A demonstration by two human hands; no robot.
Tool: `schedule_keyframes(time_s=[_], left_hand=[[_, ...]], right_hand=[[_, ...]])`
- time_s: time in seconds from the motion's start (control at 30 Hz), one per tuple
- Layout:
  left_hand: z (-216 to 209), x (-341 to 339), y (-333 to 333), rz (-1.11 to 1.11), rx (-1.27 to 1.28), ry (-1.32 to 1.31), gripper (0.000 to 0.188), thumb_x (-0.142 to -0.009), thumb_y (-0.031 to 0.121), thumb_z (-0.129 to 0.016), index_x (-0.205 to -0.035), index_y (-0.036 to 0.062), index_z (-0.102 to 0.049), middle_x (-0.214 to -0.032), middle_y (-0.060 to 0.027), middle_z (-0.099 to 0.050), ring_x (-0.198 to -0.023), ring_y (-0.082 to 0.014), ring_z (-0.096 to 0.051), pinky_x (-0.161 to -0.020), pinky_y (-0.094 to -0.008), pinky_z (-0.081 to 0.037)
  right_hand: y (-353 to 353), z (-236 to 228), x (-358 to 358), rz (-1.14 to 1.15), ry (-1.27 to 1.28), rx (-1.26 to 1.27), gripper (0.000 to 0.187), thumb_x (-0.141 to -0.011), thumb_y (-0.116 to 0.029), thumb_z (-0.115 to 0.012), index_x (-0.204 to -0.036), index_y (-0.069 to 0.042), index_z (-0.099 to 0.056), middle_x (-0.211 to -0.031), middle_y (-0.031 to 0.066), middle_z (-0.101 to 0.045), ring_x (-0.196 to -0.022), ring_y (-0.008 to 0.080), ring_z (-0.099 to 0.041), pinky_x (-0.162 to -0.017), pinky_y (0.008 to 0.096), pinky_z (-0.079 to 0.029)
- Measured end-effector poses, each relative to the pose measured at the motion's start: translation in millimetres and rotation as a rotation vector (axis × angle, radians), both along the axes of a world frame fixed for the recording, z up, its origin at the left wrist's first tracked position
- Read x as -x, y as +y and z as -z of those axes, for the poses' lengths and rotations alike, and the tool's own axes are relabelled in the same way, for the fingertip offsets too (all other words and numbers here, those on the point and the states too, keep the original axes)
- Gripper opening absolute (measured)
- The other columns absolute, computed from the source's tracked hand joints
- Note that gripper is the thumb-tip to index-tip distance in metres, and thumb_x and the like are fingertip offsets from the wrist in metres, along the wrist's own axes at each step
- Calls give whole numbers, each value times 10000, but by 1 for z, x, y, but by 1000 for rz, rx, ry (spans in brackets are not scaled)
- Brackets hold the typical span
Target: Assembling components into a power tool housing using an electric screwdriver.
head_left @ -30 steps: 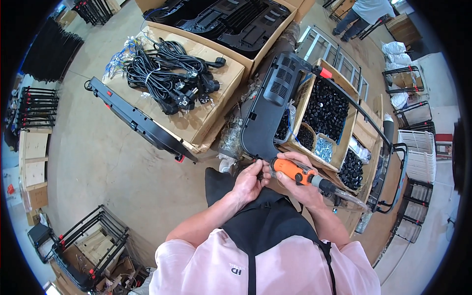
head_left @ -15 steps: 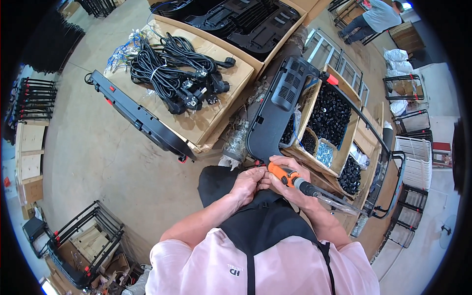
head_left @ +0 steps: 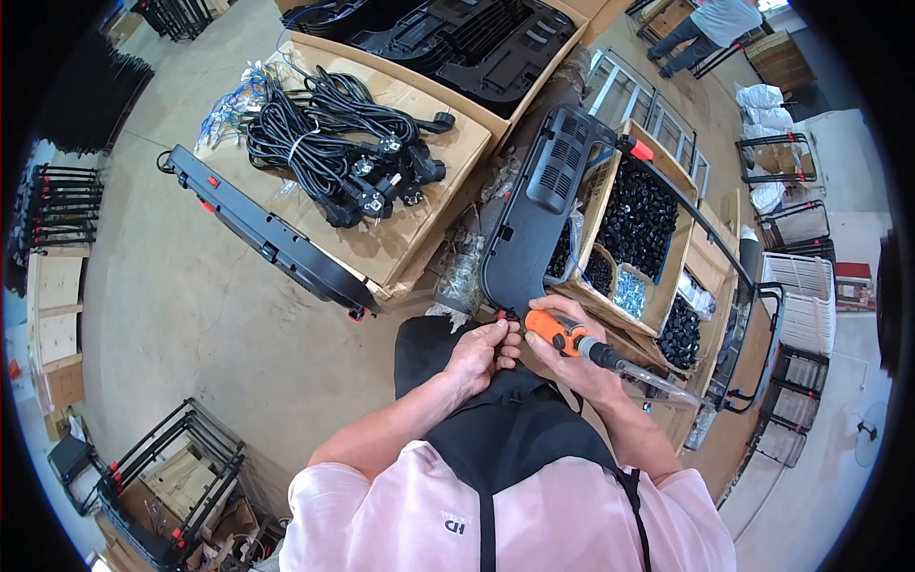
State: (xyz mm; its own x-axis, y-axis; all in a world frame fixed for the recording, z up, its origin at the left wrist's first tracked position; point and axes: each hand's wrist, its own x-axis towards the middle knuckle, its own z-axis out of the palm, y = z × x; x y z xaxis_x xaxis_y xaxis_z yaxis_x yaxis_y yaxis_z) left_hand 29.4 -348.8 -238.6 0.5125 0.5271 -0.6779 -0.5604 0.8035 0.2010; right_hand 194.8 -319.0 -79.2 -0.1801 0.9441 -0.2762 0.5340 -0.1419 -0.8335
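Note:
My right hand (head_left: 583, 367) is wrapped round an orange and black power screwdriver (head_left: 555, 331), its grey and clear end slanting down to the right. My left hand (head_left: 483, 357) is closed in a pinch beside it, fingertips at the near end of a long black plastic cover (head_left: 510, 253). What the fingertips hold, if anything, is too small to make out. A small red and black piece (head_left: 505, 316) shows right at the fingertips. The cover has a vented hump and joins a black tubular frame (head_left: 701, 214) with a red part near its far corner.
Right of the cover are wooden bins (head_left: 637, 224) of black knobs and bluish screws. Ahead left, a cardboard box (head_left: 381, 262) carries bundled black power cables (head_left: 315, 143). A second black cover (head_left: 267, 238) leans against it. A person (head_left: 701, 33) stands at the far right.
My hands have drawn slightly apart, the right with the screwdriver shifting a little right. The red and black piece at my left fingertips shows more clearly. The view has shifted slightly.

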Motion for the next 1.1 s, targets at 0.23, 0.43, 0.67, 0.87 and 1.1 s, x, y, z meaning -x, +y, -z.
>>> schedule_keyframes(time_s=[0.23,0.43,0.67,0.87,1.1], left_hand=[[-10,3,24,-136,-11,-67,280,-1125,316,-557,-1126,72,-695,-880,6,-688,-747,-114,-650,-665,-265,-554],[-24,3,61,-215,79,-197,235,-1112,302,-587,-1127,87,-681,-874,-8,-684,-737,-123,-667,-645,-243,-566],[-24,11,72,-225,51,-283,231,-1116,278,-572,-1185,75,-659,-951,-63,-700,-842,-181,-723,-715,-283,-611],[-26,14,80,-225,124,-283,243,-1112,278,-579,-1207,69,-659,-980,-75,-698,-880,-204,-728,-764,-310,-620],[-14,16,91,-155,91,-266,270,-1100,342,-602,-1138,84,-675,-924,-48,-699,-833,-195,-726,-748,-322,-619]], right_hand=[[-5,-7,-4,147,191,-133,513,-905,-29,-803,-1368,-23,-582,-1291,125,-725,-1190,206,-696,-1062,359,-547],[15,-5,-5,184,345,-204,526,-893,-8,-810,-1360,-16,-569,-1324,159,-707,-1218,242,-689,-1082,396,-545],[30,-9,-4,172,346,-208,531,-896,-19,-813,-1366,-21,-566,-1310,150,-707,-1220,240,-680,-1082,399,-540],[39,-5,0,178,353,-177,533,-900,-25,-814,-1368,-19,-560,-1320,155,-702,-1220,234,-678,-1080,391,-541],[51,-7,7,163,351,-146,540,-897,-13,-808,-1371,-12,-548,-1331,163,-698,-1212,235,-686,-1072,384,-548]])
